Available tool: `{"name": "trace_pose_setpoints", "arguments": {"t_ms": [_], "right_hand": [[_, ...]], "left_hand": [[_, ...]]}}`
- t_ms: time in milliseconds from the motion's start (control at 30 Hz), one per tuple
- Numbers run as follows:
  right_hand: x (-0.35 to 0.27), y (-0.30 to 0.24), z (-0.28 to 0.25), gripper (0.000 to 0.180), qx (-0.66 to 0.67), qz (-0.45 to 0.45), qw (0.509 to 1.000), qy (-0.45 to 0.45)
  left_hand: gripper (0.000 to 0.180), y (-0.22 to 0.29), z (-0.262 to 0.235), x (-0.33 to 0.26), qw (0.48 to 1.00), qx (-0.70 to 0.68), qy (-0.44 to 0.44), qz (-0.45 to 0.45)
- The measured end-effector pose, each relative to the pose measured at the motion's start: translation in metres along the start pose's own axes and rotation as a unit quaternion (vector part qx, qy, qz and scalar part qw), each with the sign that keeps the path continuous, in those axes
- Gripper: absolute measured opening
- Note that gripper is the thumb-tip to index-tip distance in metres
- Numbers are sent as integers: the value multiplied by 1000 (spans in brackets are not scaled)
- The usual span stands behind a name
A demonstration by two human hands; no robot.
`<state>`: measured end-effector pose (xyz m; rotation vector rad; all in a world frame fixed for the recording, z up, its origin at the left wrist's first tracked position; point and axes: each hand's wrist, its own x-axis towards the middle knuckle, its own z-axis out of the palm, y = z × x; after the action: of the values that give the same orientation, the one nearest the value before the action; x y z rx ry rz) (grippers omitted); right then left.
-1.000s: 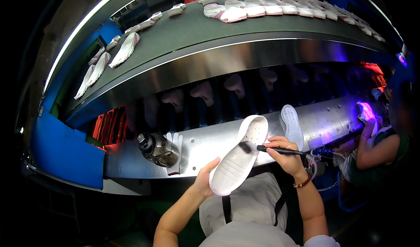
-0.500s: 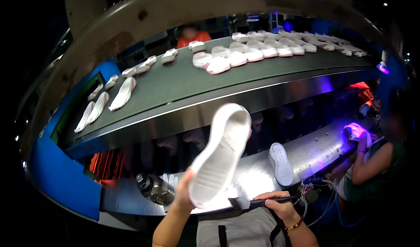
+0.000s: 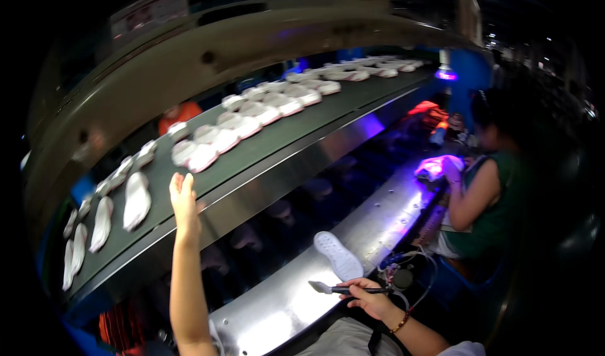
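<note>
My left hand (image 3: 184, 201) is raised over the front edge of the green conveyor belt (image 3: 265, 135), fingers stretched out and holding nothing. To its left a white shoe sole (image 3: 137, 201) lies on the belt; just beyond the fingertips is a white and pink shoe piece (image 3: 202, 158). My right hand (image 3: 368, 299) grips a brush (image 3: 359, 290) with a dark handle, its pale bristles pointing left above the metal ledge. Another white sole (image 3: 338, 256), with round marks at one end, rests on that ledge just beyond the brush.
Several soles line the belt's left end and a long row runs to the far right. A co-worker (image 3: 482, 192) sits at right, handling a piece lit purple. Cables (image 3: 409, 268) hang by the metal ledge (image 3: 265, 321). A person in orange (image 3: 179, 116) is behind the belt.
My left hand has let go of the white sole and moved up to the belt, where one more sole now lies. The view has swung right; my right hand still holds the brush.
</note>
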<state>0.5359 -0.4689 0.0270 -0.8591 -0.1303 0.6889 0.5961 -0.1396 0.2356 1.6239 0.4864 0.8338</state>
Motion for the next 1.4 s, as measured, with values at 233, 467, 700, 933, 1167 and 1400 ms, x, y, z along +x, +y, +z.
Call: {"name": "trace_pose_setpoints", "arguments": {"t_ms": [233, 467, 700, 933, 1167, 1400], "right_hand": [[5, 12, -3, 25, -10, 10, 999, 35], [10, 33, -15, 32, 21, 14, 999, 26], [21, 44, 7, 31, 42, -1, 999, -35], [8, 33, -1, 26, 55, -2, 997, -46], [-3, 22, -26, 22, -22, -41, 998, 46], [-2, 2, -27, 17, -59, -146, 985, 69]], "left_hand": [[69, -47, -2, 102, 850, 391, 34, 353], [77, -47, 8, 98, 821, 543, -54, 169], [60, -38, 13, 98, 787, 582, 17, 205], [54, -7, 10, 64, 716, 588, 59, 371], [70, -26, -9, -17, 922, 140, 14, 362], [86, -113, -74, -113, 961, -270, -37, 56]]}}
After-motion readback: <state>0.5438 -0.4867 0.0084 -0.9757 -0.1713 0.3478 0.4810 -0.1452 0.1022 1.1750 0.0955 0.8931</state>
